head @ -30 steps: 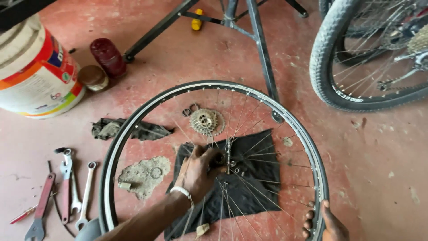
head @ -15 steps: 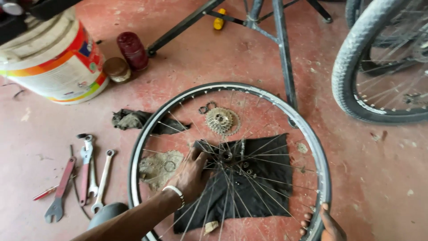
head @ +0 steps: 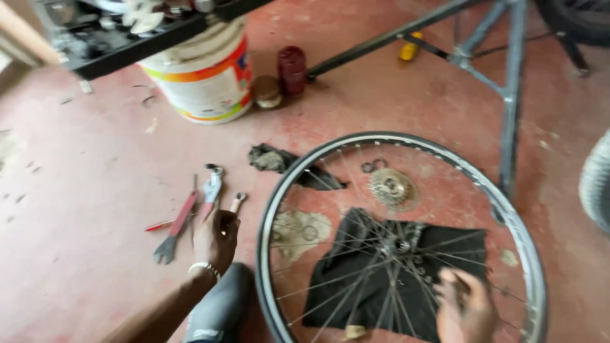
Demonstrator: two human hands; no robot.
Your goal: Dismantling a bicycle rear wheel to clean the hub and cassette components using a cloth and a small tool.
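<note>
A bare spoked wheel lies flat on a rough red concrete floor, its thin steel spokes fanning from the hub over a crumpled black cloth. The left hand, a pale band at the wrist, closes its fingers on a slim metal spanner beside the rim, next to a red-handled wrench and grey pliers. The right hand, blurred, rests among the spokes; its grip cannot be made out. A toothed sprocket cluster and 2 small rings sit inside the rim. A plastic bucket, a dark red can and grey stand legs crowd the floor beyond.
</note>
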